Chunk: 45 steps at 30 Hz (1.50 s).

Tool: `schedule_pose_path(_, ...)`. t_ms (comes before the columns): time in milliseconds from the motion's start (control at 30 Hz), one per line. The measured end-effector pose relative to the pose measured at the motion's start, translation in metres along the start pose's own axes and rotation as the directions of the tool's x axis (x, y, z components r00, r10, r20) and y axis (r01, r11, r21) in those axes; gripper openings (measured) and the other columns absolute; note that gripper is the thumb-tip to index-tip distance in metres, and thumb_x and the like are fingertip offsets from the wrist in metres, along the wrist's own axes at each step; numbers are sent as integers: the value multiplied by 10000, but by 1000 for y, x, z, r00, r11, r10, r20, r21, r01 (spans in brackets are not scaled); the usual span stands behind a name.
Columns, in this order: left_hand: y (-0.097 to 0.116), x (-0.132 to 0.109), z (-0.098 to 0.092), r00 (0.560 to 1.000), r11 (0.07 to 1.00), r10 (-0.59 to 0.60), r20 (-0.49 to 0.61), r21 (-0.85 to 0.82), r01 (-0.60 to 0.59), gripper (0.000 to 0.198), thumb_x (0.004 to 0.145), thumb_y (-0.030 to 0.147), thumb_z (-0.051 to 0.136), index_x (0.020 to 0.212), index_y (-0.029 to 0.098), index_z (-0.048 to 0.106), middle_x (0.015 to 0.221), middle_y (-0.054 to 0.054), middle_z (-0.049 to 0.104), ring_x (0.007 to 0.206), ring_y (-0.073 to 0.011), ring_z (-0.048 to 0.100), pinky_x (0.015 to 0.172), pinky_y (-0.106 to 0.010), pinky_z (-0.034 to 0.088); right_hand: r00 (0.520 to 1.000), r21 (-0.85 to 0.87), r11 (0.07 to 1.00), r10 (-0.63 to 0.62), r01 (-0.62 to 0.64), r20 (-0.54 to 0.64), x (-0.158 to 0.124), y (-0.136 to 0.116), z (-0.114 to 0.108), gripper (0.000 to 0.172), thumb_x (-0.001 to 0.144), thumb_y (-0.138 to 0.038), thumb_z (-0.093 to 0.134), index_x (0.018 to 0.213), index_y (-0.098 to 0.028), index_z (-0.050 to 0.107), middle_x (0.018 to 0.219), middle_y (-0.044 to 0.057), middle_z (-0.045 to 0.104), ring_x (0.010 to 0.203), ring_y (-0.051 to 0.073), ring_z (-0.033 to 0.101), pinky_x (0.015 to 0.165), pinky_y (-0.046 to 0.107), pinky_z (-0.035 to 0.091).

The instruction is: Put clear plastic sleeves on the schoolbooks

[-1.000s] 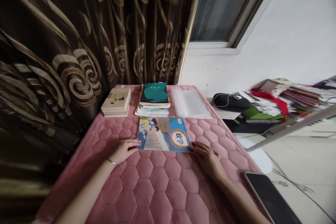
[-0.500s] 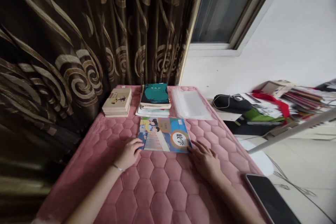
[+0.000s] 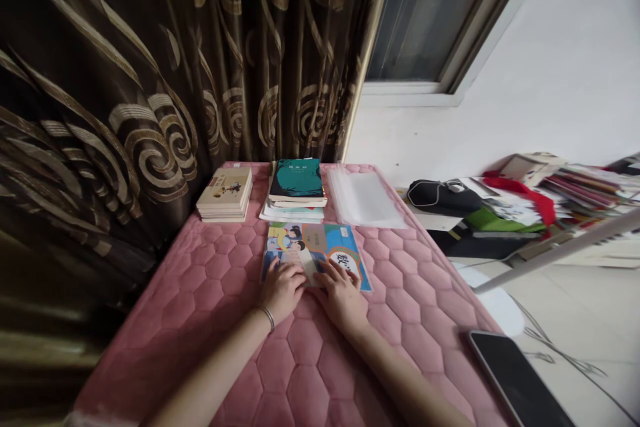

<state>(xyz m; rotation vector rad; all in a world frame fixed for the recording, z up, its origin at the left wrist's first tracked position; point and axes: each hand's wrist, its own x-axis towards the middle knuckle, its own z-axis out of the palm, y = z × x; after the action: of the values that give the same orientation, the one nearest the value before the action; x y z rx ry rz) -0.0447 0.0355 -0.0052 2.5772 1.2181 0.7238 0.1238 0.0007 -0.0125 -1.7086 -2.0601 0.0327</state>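
Note:
A colourful textbook [image 3: 314, 237] with a blue, orange and illustrated cover lies flat on the pink quilted cover, in front of me. My left hand [image 3: 283, 288] rests on its lower left part, fingers spread over the picture. Beside it, my right hand [image 3: 341, 295] lies on the lower middle and right of the same book, fingers stretched out and partly covering the white circle with large characters. The two hands are close together near the book's front edge. A thin bracelet circles my left wrist.
Behind the textbook stands a stack of books with a teal one [image 3: 299, 179] on top. Left of it is a pile of cream books [image 3: 226, 192]; to the right lie clear plastic covers [image 3: 367, 200]. A dark phone-like device [image 3: 515, 373] lies at the front right. Cluttered papers [image 3: 517, 205] are beyond.
Both hands have moved inward from the textbook's left and right edges. They now lie on its cover near the middle of the front edge. The book has barely moved.

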Motion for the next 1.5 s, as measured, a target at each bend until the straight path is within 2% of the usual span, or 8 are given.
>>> schedule_pose_path(200, -18, -10, -12, 1000, 1000, 8, 10, 19, -8, 174, 823, 146, 621, 866, 285, 716, 1022, -1, 718, 991, -211, 616, 1054, -534, 289, 1000, -20, 1000, 21, -20, 10, -9, 21, -6, 225, 883, -262, 566, 1049, -339, 697, 1330, 33, 581, 1258, 274, 470, 969, 496, 331)
schedule_pose_path(333, -50, -27, -30, 999, 999, -16, -27, 29, 17, 168, 815, 161, 635, 881, 287, 724, 991, 2, 727, 964, -207, 631, 1037, -530, 339, 995, -47, 994, 93, -94, -19, -22, 60, -17, 219, 877, -329, 569, 1045, -358, 708, 1301, 30, 602, 1228, 277, 494, 949, 485, 359)
schedule_pose_path(533, -85, -40, -41, 999, 991, 33, -28, -129, -36, 207, 840, 154, 585, 972, 251, 711, 1050, -27, 721, 1021, -184, 630, 943, -386, 493, 985, -9, 986, 165, -165, 40, -37, 106, -32, 275, 876, -381, 516, 1076, -375, 705, 1286, 37, 607, 1175, 285, 535, 886, 477, 416)
schedule_pose_path(733, -83, -41, -47, 994, 976, -89, 61, -195, 99, 526, 813, 77, 550, 1300, 271, 505, 1137, 0, 703, 1089, -164, 608, 1005, -389, 460, 988, 48, 988, 145, -148, 53, -36, 109, -32, 295, 871, -359, 507, 1091, -365, 704, 1290, 46, 604, 1179, 296, 537, 896, 505, 423)
schedule_pose_path(1000, -73, -38, -54, 993, 1000, -31, 110, 9, 30, 367, 817, 61, 551, 1128, 247, 609, 1132, -19, 690, 1057, -174, 614, 1012, -413, 433, 995, 71, 994, 77, -82, 64, -36, 119, -33, 288, 875, -342, 505, 1079, -368, 707, 1317, 38, 580, 1204, 297, 505, 925, 521, 428)
schedule_pose_path(1200, -31, -20, -49, 981, 912, 108, 162, 378, -163, 214, 858, 190, 593, 1056, 254, 640, 971, -19, 670, 990, -210, 597, 1066, -552, 303, 994, 113, 991, -75, 65, 80, 17, 100, -48, 286, 910, -318, 465, 1056, -283, 708, 1304, 60, 587, 1187, 260, 513, 964, 454, 434)
schedule_pose_path(1367, -10, 2, -31, 920, 791, 308, 242, 473, -389, 247, 924, 148, 482, 1111, 262, 596, 1003, -8, 671, 862, -170, 611, 959, -454, 414, 969, -46, 996, -58, 71, 239, 94, 75, -31, 377, 912, -185, 455, 1268, -184, 577, 1345, 110, 552, 1241, 212, 480, 1033, 341, 372)
schedule_pose_path(1500, -7, 2, -18, 920, 741, 322, 223, 546, -391, 205, 919, 167, 495, 1084, 221, 604, 891, -19, 662, 792, -170, 605, 867, -383, 456, 955, -114, 993, 42, -9, 293, 131, 66, -15, 372, 919, -201, 446, 1273, -177, 557, 1271, 149, 595, 1170, 263, 534, 959, 413, 408)
